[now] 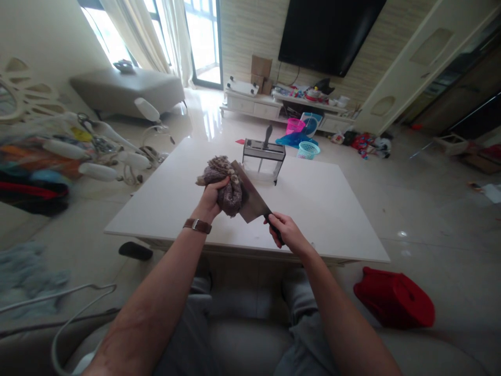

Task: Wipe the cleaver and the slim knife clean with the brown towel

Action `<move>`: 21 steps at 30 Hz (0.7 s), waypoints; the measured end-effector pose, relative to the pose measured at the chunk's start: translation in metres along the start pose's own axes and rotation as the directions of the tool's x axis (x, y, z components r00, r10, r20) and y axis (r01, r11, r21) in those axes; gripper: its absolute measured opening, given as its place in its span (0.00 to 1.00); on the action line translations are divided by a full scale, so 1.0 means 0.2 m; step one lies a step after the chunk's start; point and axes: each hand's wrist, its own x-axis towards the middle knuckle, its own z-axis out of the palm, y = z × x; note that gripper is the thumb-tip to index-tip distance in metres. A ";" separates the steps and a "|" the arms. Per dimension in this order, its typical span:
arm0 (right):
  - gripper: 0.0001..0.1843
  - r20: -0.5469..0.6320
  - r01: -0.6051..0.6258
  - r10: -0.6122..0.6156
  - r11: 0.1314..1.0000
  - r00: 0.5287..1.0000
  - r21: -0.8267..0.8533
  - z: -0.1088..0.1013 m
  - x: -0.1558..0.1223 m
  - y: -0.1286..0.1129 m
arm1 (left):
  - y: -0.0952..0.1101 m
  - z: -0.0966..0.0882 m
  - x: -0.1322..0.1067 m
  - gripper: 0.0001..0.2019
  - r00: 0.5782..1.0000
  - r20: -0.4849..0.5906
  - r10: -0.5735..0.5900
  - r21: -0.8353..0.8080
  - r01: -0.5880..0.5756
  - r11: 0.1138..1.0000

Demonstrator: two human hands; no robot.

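Observation:
My left hand [211, 199] is closed around a bunched brownish patterned cloth [226, 183], held up above the white table [324, 209]. The cloth presses against the flat side of a broad cleaver blade [251, 196]. My right hand [285, 231] grips the cleaver's dark handle, blade pointing up and to the left. A brown strap watch [197, 225] sits on my left wrist. Both hands hover over the near part of the table.
A metal knife rack [263, 151] with one dark-handled knife stands farther back on the table. A red bag [393, 297] lies on the floor at right, a dark slipper [135, 251] at left. A drying rack [97, 151] stands to the left.

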 end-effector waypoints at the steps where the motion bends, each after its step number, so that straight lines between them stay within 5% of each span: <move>1: 0.22 0.000 0.005 -0.005 1.000 1.000 -0.002 0.00 0.00 0.00 | 0.00 0.00 0.01 0.07 1.000 -0.005 0.015 -0.020 -0.015 1.000; 11: 0.22 -0.020 0.040 -0.040 0.999 0.999 -0.007 0.01 0.00 0.02 | 0.09 -0.06 0.03 0.03 0.957 -0.104 0.270 -0.130 -0.282 0.951; 16: 0.22 -0.042 0.060 -0.057 0.996 0.997 0.066 0.03 0.01 0.02 | 0.03 -0.02 -0.01 0.08 0.983 0.032 0.181 -0.092 -0.177 0.980; 21: 0.22 -0.070 0.052 -0.049 0.997 0.996 0.052 0.05 0.02 0.02 | -0.08 0.03 -0.01 0.05 1.000 0.009 0.000 -0.020 0.000 1.000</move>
